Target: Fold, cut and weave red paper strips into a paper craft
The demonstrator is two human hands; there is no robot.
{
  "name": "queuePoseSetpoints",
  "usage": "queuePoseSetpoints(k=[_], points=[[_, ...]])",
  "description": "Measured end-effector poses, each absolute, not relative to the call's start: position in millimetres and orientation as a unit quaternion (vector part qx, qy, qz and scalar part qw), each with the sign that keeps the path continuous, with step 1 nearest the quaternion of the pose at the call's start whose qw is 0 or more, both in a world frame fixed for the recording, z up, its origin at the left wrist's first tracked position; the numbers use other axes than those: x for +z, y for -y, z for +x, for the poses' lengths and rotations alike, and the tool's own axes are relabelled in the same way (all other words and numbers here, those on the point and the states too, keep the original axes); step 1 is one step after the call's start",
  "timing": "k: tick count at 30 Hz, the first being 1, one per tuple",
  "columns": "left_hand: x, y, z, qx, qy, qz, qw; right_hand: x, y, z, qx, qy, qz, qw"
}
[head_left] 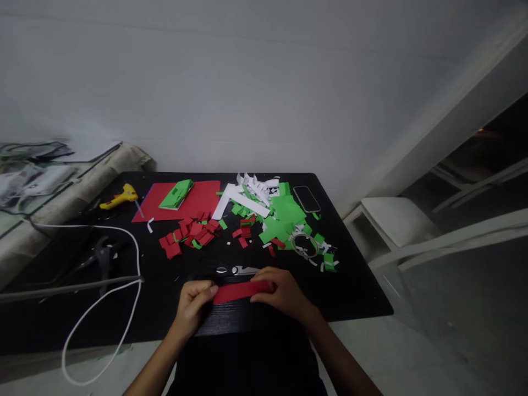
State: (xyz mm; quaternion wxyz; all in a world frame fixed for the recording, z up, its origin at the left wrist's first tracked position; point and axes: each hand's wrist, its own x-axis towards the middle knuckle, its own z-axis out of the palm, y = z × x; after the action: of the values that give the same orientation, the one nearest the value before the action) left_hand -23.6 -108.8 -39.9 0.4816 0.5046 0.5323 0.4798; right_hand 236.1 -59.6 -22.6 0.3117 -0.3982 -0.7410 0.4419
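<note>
A red paper strip (236, 292) is stretched between my two hands above the table's front edge. My left hand (195, 303) pinches its left end, thumb on top. Around the right end my right hand (275, 290) is closed, with the fingers on the far side and the thumb nearer me. Just beyond the strip lie scissors (243, 270), partly hidden by my right hand. Farther back are a heap of small red paper pieces (193, 234) and a pile of green paper pieces (284, 217).
A yellow glue gun (120, 197) lies at the back left beside a red sheet (150, 206) carrying a folded green stack (177, 194). White paper strips (247, 199), a phone (306, 198) and a ring (305, 245) lie behind. A white cable (138, 253) loops over the left side.
</note>
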Motion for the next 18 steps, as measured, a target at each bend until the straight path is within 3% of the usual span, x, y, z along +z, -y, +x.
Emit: queuePoseSetpoints(k=[7, 13, 18], points=[[-39.4, 106.3, -22.3, 0.498, -0.529, 0.494, 0.478, -17.5, 52.4, 240.2, 0.425, 0.754, -0.404, 0.295], [-35.3, 110.2, -19.6, 0.527, -0.523, 0.508, 0.435, -10.1, 61.2, 230.6, 0.356, 0.79, -0.367, 0.338], [16.5, 73.0, -19.6, 0.554, -0.49, 0.563, 0.37, 29.7, 36.0, 218.6, 0.294, 0.744, -0.424, 0.424]])
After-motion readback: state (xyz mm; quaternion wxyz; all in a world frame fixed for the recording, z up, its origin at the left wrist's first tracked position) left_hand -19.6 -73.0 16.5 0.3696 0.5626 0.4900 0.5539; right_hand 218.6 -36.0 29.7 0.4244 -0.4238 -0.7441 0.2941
